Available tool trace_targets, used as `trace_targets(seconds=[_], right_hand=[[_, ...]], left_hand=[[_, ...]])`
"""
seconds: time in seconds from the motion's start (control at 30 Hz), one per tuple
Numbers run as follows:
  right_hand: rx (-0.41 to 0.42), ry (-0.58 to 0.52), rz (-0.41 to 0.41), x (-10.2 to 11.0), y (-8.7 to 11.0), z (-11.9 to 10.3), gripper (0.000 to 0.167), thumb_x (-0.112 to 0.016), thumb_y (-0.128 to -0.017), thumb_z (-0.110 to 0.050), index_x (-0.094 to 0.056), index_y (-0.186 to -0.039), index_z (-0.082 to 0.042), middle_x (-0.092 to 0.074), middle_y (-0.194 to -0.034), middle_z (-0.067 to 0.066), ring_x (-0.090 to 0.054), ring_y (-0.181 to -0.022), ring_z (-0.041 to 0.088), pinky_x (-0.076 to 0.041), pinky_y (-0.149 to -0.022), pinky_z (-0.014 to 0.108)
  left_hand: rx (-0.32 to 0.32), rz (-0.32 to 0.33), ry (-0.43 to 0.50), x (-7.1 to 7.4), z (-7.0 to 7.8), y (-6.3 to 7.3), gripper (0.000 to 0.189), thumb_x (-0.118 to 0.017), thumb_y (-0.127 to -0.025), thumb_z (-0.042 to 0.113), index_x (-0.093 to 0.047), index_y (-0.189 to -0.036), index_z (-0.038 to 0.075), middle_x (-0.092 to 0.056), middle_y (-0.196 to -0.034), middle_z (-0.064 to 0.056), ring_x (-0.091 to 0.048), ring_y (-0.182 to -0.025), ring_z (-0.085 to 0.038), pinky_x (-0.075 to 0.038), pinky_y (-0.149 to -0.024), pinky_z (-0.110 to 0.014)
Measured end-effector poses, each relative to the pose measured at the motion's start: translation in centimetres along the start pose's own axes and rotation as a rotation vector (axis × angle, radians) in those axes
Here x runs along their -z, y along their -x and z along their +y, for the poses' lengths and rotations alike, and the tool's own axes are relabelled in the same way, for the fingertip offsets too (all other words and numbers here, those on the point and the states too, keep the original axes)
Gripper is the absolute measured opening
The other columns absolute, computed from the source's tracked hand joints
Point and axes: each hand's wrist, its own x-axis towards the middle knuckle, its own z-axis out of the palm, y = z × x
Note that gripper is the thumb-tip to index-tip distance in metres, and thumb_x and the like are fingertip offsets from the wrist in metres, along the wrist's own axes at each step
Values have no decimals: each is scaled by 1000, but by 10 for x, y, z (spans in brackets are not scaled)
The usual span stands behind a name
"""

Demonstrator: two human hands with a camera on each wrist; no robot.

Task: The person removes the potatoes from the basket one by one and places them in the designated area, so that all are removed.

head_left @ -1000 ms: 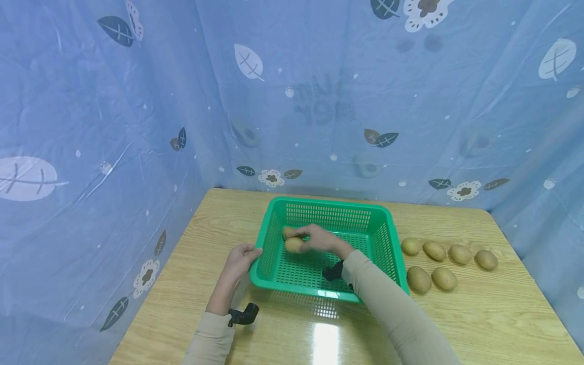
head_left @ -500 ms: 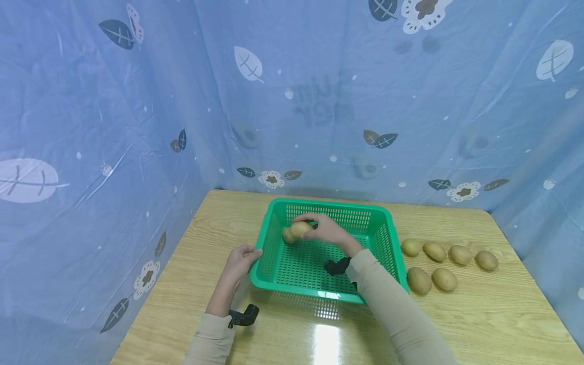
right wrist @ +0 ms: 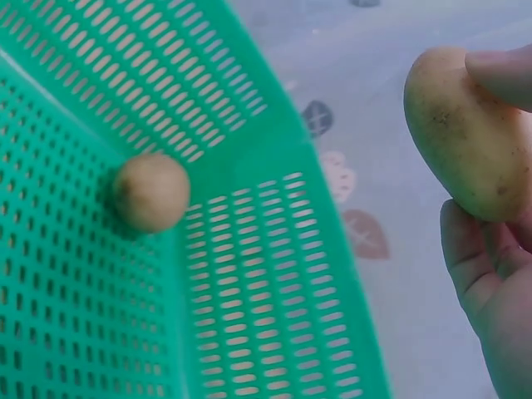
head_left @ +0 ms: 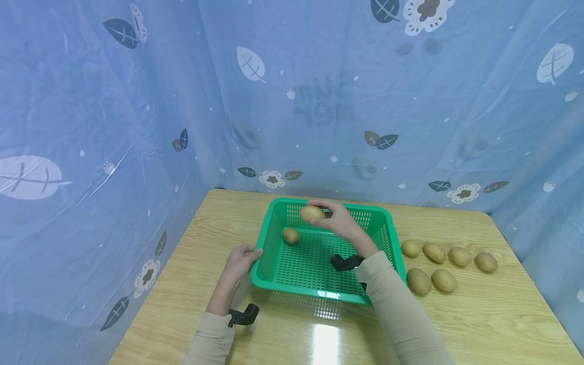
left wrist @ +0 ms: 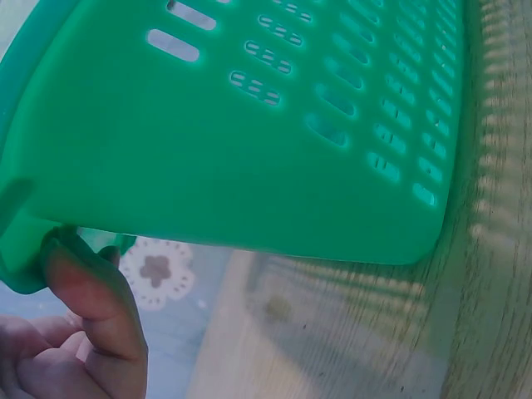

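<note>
A green plastic basket [head_left: 315, 292] with slotted walls stands on the wooden table. My left hand [head_left: 240, 261] grips its left rim; in the left wrist view the thumb [left wrist: 96, 291] bends against the rim's edge. Above the back of the basket, my right hand [head_left: 339, 221] holds a potato [head_left: 312, 213] between thumb and fingers. That same potato [right wrist: 465, 137] looks pale brown with small dark specks in the right wrist view. One other potato [head_left: 290, 235] lies on the basket floor in the back left corner, apart from both hands.
To the right of the basket, several potatoes lie on the table in two rows, such as a back-row potato [head_left: 435, 252] and a front-row potato [head_left: 444, 280]. A blue patterned curtain [head_left: 292, 101] hangs behind and at both sides of the table [head_left: 511, 309].
My right hand has lifted the potato from beside the other one and carried it up and to the right. The left hand stays on the rim, and the basket has not moved.
</note>
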Motion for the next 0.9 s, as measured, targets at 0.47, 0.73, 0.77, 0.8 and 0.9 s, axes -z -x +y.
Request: trace_targets(seconds=[0.47,0.73,0.77,0.8,0.9], right_hand=[[133,3,138,37,49,-15,51,-69,-87,-16,-52,-134,-10,-49,-133,12,-58,-102,18,-51,-77,28],[189,4,260,60,83,-12,49,-66,-88,-6,-51,-134,-3,-48,-135,8,-58,-101,3,-52,-74,19],[190,6,276,63,88,-12,48,-65,-88,-5,-51,-134,-4,-48,-135,6,-58,-102,2,-52,-74,18],[191,10,293,67,93,-11,48,-65,-89,-4,-51,-135,-5,-48,-135,5,-58,-102,2,-52,-74,18],[174,29,350,79,110,-9,49,-63,-90,-4,-50,-136,-7,-49,-132,-4,-59,-99,1,-51,-74,16]], left_hand=[[1,-12,-5,1,3,1,37,-55,-96,18,-54,-121,-9,-67,-103,-21,-66,-88,-21,-54,-74,-28],[-4,-13,1,2,1,-1,34,-55,-96,17,-56,-117,-9,-66,-100,-20,-66,-83,-18,-54,-72,-27],[-5,-13,5,2,1,-1,34,-55,-95,17,-56,-117,-10,-66,-100,-21,-66,-83,-19,-54,-72,-27],[-7,-14,6,2,1,-1,34,-55,-96,17,-56,-117,-10,-66,-100,-21,-66,-84,-19,-54,-72,-27],[-10,-18,11,2,3,1,35,-54,-96,17,-55,-118,-10,-66,-101,-21,-66,-86,-21,-54,-72,-27]])
